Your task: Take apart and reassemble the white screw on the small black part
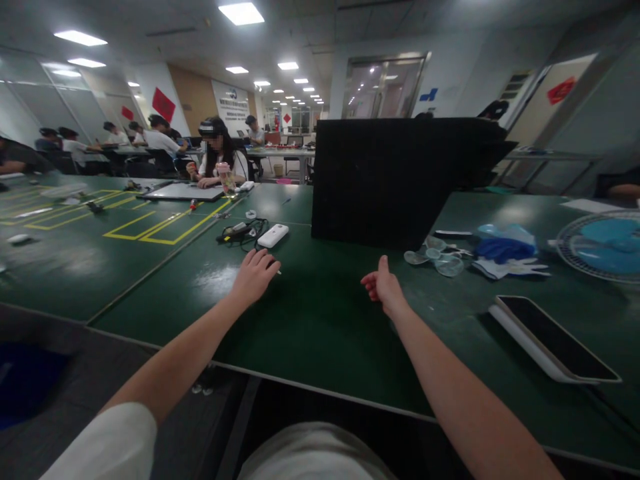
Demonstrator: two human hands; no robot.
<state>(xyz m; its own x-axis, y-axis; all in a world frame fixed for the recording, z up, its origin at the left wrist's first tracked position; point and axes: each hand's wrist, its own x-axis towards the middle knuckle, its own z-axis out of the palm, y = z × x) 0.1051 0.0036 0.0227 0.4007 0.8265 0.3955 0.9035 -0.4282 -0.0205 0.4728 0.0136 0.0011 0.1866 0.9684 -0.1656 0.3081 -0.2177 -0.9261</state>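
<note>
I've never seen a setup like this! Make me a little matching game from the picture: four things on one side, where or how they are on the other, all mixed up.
Things:
1. Right hand
2. Small white device
3. Large black box-like object
4. Phone-like device

Places and states:
A. Dark screen facing up, to the right of the right forearm
B. Standing tall on the green table, beyond both hands
C. Thumb raised
D. Next to a bundle of dark cable, just beyond the left hand

Right pairs: 1-C, 2-D, 3-B, 4-A
</note>
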